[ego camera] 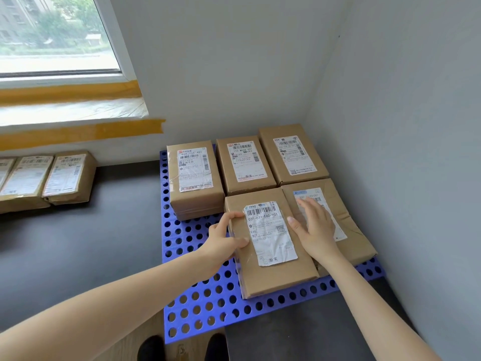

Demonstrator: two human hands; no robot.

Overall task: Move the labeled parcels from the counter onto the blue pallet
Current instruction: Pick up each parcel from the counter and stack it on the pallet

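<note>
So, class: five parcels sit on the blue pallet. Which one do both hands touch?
The front parcel labelled 031-031-E60-901. The left hand grips its left edge, the right hand lies flat across its right edge and the neighbouring parcel.

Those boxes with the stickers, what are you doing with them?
A person is stacking labeled parcels on a blue pallet with holes in it. Five parcels sit on it now. The left hand grips the left edge of the front parcel, and the right hand lies flat, fingers straight, across that parcel and the crumpled parcel beside it. More parcels wait on the dark counter to the left, under the window.
</note>
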